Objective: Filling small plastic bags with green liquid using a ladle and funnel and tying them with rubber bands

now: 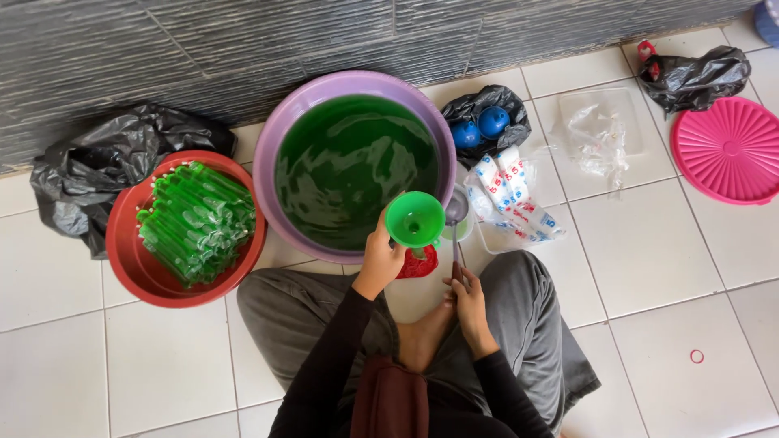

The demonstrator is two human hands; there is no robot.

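Over your crossed legs, your left hand is clamped on a green funnel at the rim of the purple basin of green liquid. Your right hand is closed on a ladle handle just beside it. Open tiled floor lies right; a red basin of green filled tubes crowds left. White red-and-blue-printed packets sit in a clear tub; black bags line the wall.
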